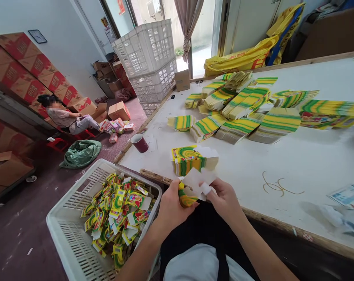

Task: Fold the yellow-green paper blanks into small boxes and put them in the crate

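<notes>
My left hand (pixel 173 201) is wrapped round a small yellow-and-green cardboard box (pixel 187 198) whose white end flaps stand up. My right hand (pixel 223 195) pinches at those flaps, the fingers closed on the white card; a white covering shows on one fingertip. Just beyond both hands, on the table, rests a stack of flat printed cartons (pixel 191 160). To my left stands a white plastic crate (pixel 61 222) holding a heap of small yellow, green and red boxes (pixel 120 210), several with open flaps.
Many bundles of flat cartons (pixel 232 105) lie across the white table (pixel 238 156). A maroon mug (pixel 139 143) stands near its left edge. Rubber bands (pixel 278 186) lie at right. Beyond are stacked crates (pixel 149 54), a green sack (pixel 81 153) and a seated person (pixel 67 117).
</notes>
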{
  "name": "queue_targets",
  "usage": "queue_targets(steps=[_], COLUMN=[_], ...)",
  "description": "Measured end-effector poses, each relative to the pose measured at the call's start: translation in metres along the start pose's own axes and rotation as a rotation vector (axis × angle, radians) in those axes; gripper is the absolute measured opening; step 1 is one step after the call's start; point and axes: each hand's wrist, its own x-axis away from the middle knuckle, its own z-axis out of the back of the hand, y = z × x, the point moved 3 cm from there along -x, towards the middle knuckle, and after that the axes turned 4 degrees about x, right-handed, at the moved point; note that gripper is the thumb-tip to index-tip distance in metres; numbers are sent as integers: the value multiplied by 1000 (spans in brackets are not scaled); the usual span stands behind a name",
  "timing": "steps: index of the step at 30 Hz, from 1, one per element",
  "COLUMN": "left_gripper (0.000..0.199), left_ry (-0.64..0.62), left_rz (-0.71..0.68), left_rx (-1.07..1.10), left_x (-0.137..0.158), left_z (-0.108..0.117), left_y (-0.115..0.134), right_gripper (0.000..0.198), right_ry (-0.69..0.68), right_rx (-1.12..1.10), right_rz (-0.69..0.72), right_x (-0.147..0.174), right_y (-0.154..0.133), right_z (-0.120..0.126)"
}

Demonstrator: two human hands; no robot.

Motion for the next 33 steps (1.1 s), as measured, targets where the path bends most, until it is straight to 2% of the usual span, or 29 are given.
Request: queue_targets(steps=[2, 5, 7, 9, 11, 14, 18, 21, 25, 28, 30, 33], left_gripper=[70, 74, 76, 79, 80, 72, 58, 52, 47, 50, 57, 59], left_ry=[26, 61, 35, 8, 7, 32, -51, -113, -133, -206, -270, -331], left_rz=[-79, -141, -134, -94, -53, -45, -138, -179, -134, -41, -13, -114], left_rx=[28, 87, 121, 140, 135, 78, -29, -117, -170, -165, -132, -84], left_x=[4, 10, 11, 9, 6, 1, 1, 3, 2, -2, -5, -6], left_z=[-1, 0, 0, 0, 1, 0, -8, -13, -11, -9, -10, -15], left_y=[2, 7, 8, 6, 3, -1, -2, -3, -1, -1, -1, -1], right_gripper=[29, 34, 34, 40, 54, 65, 52, 53, 54, 62, 59, 55], right_ry=[-63, -233, -330, -373, -386, -333, -185, -234, -329, -330, -286, -209], right_rx=[-204, -557, -651, -657, -618, -485, -315, -229, -142, -5, 151, 410], right_rz=[-218, -529, -600, -512, -345, -165, -128, -140, -110, 59, 202, 420], right_x=[-2, 6, 14, 19, 20, 16, 8, 3, 3, 9, 16, 26], right_y=[5, 21, 32, 37, 38, 32, 23, 20, 24, 24, 24, 26], right_z=[-7, -27, -37, -39, -35, -27, -23, -27, -28, -25, -24, -25])
